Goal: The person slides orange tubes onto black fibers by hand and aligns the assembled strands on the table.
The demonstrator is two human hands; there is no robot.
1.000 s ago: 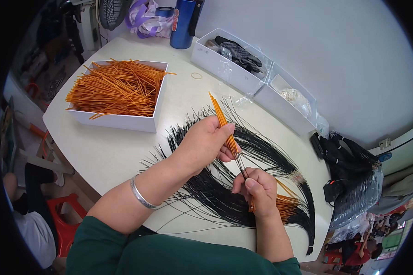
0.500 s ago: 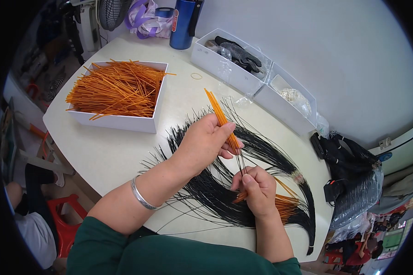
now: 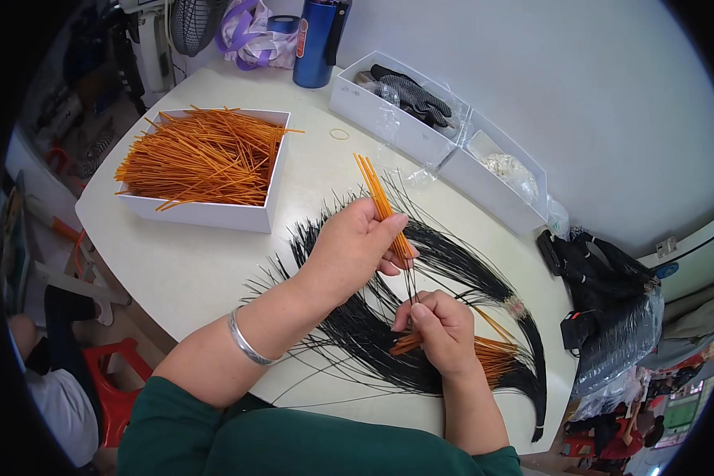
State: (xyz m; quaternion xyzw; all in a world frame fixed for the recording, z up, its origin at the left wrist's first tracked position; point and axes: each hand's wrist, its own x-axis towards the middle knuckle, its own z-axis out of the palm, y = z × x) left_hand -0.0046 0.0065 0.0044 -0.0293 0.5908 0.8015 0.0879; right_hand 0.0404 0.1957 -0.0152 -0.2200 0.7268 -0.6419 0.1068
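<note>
My left hand (image 3: 357, 242) pinches a small bunch of thin orange tubes (image 3: 375, 186), tilted with their upper ends fanning out. From the lower ends of these tubes, thin black wires (image 3: 410, 287) run down to my right hand (image 3: 446, 329). Thumb and fingers of that hand are closed on the wires. More orange tubes (image 3: 405, 343) poke out to the left from beneath my right hand; whether it grips them too I cannot tell. Under both hands lies a large curved bundle of black wires (image 3: 373, 337). Orange tubes (image 3: 496, 358) sit on part of it, right of my right wrist.
A white box (image 3: 202, 216) heaped with orange tubes (image 3: 206, 155) stands at left. Behind are a rubber band (image 3: 339, 134), a blue flask (image 3: 316, 47) and white trays (image 3: 444, 147) holding gloves and small white pieces. A black bag (image 3: 611, 293) lies beyond the right table edge.
My right hand has shifted slightly left, and the orange tubes beneath it show more. My left hand and its bunch are almost still.
</note>
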